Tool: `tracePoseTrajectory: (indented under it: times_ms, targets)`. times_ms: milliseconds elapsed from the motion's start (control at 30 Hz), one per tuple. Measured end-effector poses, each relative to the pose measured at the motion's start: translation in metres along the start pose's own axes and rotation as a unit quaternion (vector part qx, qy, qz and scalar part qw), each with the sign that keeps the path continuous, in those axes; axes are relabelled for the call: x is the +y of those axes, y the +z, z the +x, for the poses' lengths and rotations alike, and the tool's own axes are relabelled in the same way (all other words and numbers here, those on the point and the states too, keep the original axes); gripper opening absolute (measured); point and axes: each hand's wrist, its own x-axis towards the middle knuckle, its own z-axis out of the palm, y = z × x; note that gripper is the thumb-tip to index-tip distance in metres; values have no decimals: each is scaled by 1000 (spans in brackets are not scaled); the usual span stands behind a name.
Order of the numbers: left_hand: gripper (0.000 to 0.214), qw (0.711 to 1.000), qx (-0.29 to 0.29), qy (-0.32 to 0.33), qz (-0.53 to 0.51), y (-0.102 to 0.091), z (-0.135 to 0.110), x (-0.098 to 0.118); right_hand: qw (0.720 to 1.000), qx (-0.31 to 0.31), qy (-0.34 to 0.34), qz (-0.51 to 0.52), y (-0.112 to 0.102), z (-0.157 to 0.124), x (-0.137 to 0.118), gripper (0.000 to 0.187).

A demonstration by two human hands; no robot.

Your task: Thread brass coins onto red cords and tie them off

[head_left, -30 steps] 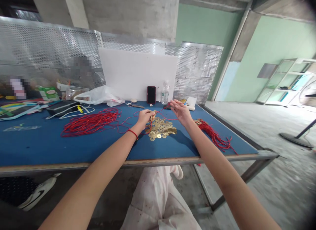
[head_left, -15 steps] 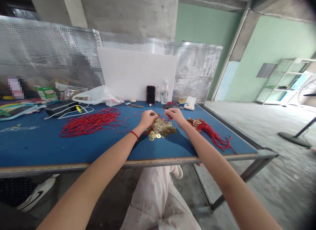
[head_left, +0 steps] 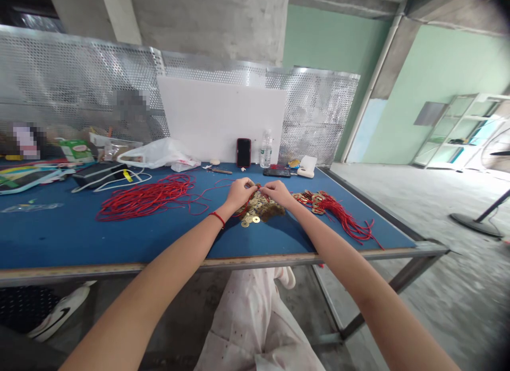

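Big room with gray concrete and green walls [head_left: 334,41], and a sheet of metal with holes [head_left: 79,78] stands at the back of a long blue table [head_left: 119,238]. A white board [head_left: 219,116] leans on that sheet, w/ a phone [head_left: 243,152] standing up in front of it and a water bottle [head_left: 265,149] just beside. A flat black phone [head_left: 276,172] lies near them. The big change: a second ago the hands were well apart, w/ a red line pulled tight btwn them. Now the L hand [head_left: 239,194] and R hand [head_left: 277,193] have come in close, fingers almost touching, right over the middle of the table. So the work is now small and tight, done w/ the fingertips, not w/ long pulls. A thin red cord [head_left: 252,200] shows at the L hand's fingers and runs down toward the pile of round brass coins [head_left: 255,214], which sits just under both hands. The fingers seem to pinch the cord, but they hide it, so I can't tell for sure if both hands grip it. A loose bunch of red cord [head_left: 143,201] lies on the left side of the table. On the right, a heap of red cords [head_left: 342,219] lies w/ more coins [head_left: 306,198] at its near end. A red string [head_left: 217,218] sits around the L wrist.
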Motion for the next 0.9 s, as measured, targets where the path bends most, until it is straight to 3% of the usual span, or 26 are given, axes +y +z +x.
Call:
tracePoseTrajectory:
  times_ms: [500,733,900]
  targets:
    - [9,999,-14,19,40,-1,-3,5,1000,0,10,-28,0,-1,-3,33]
    - [13,998,-39,56,8,-1,-4,7,996,42,-1,-78,-4,-4,-9,38]
    - [17,996,-53,65,-21,-1,-2,4,990,113,-8,-79,-4,-3,-6,19]
